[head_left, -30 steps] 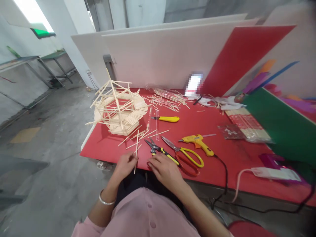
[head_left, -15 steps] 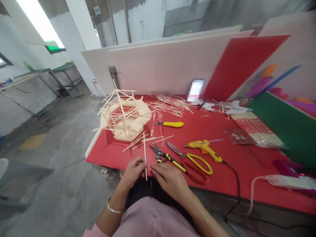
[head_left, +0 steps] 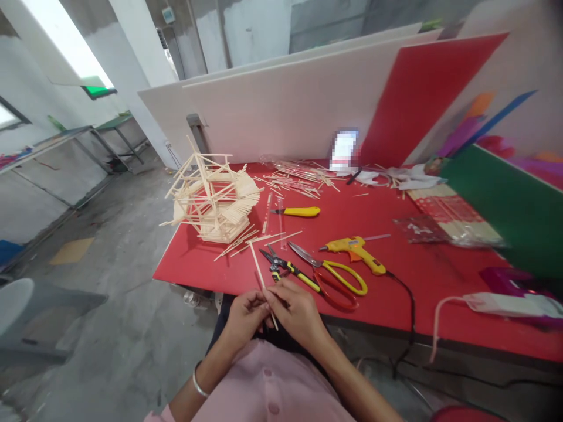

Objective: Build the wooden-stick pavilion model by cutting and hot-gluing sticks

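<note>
A thin wooden stick slants between my hands at the table's front edge. My left hand is closed, its fingertips pinching the stick near its lower end. From the other side, my right hand also pinches it, thumb and fingers closed, so the two hands meet. Just beyond my right hand lie yellow-and-black pliers and shears with red and yellow handles. A lattice model of pale sticks stands at the table's left, with loose sticks in front of it.
On the red table lie a yellow utility knife and a yellow glue gun, whose cord drops over the front edge. Stick packs, a lit phone and a power strip are farther out. White boards stand behind.
My right hand has come in to the stick, which only my left hand held before. The stick now leans more, its top to the left. The view has shifted slightly.
</note>
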Demonstrator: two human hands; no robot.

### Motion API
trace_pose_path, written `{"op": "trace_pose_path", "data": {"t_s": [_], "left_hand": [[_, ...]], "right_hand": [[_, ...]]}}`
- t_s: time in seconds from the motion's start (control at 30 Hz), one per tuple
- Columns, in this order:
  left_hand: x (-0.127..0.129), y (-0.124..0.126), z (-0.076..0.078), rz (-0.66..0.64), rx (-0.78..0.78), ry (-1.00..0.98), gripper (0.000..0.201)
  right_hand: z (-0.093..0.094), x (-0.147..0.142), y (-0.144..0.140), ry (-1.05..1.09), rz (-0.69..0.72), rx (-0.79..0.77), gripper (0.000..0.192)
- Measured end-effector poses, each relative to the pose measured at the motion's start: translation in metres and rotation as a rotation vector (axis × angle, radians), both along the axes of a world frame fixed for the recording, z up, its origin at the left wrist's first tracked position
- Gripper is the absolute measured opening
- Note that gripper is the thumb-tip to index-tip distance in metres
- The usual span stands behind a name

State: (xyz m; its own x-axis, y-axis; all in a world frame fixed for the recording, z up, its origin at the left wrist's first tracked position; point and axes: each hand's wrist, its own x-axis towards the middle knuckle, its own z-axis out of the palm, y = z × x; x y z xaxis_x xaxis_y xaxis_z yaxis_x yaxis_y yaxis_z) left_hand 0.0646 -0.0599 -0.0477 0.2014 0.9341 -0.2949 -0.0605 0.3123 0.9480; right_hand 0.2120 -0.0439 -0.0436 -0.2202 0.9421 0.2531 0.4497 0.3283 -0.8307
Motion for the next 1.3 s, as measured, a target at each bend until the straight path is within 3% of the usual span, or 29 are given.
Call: {"op": "trace_pose_path", "data": {"t_s": [0.2,0.33,0.43,0.57,0.7,0.83,0.93,1.07,1.3], "left_hand": [[0.023,-0.007,0.007,-0.136,-0.002,0.077,0.026],[0.022,0.000,0.022,-0.225,0.099,0.135,0.014],[0.015,0.008,0.037,-0.022,0.116,0.146,0.022],[0.007,0.024,0.046,0.268,0.071,-0.069,0.034],[0.001,0.049,0.049,0.456,0.067,-0.245,0.033],[-0.007,0.072,0.056,0.486,-0.017,-0.348,0.035],[-0.012,0.083,0.059,0.485,-0.067,-0.422,0.035],[-0.014,0.091,0.058,0.459,-0.109,-0.480,0.036],[-0.016,0.104,0.052,0.475,-0.077,-0.506,0.037]], "right_hand": [[0.007,0.023,0.000,0.050,0.027,-0.024,0.024],[0.016,0.040,0.001,0.060,0.073,-0.061,0.026],[0.021,0.040,0.007,0.095,0.128,-0.063,0.026],[0.030,0.018,0.023,0.142,0.157,-0.031,0.024],[0.039,-0.004,0.039,0.122,0.126,0.002,0.024],[0.040,-0.012,0.051,0.167,0.177,0.098,0.026],[0.035,-0.011,0.057,0.127,0.250,0.320,0.035],[0.031,-0.013,0.061,0.049,0.172,0.546,0.038],[0.034,-0.022,0.065,-0.017,0.016,0.568,0.044]]}}
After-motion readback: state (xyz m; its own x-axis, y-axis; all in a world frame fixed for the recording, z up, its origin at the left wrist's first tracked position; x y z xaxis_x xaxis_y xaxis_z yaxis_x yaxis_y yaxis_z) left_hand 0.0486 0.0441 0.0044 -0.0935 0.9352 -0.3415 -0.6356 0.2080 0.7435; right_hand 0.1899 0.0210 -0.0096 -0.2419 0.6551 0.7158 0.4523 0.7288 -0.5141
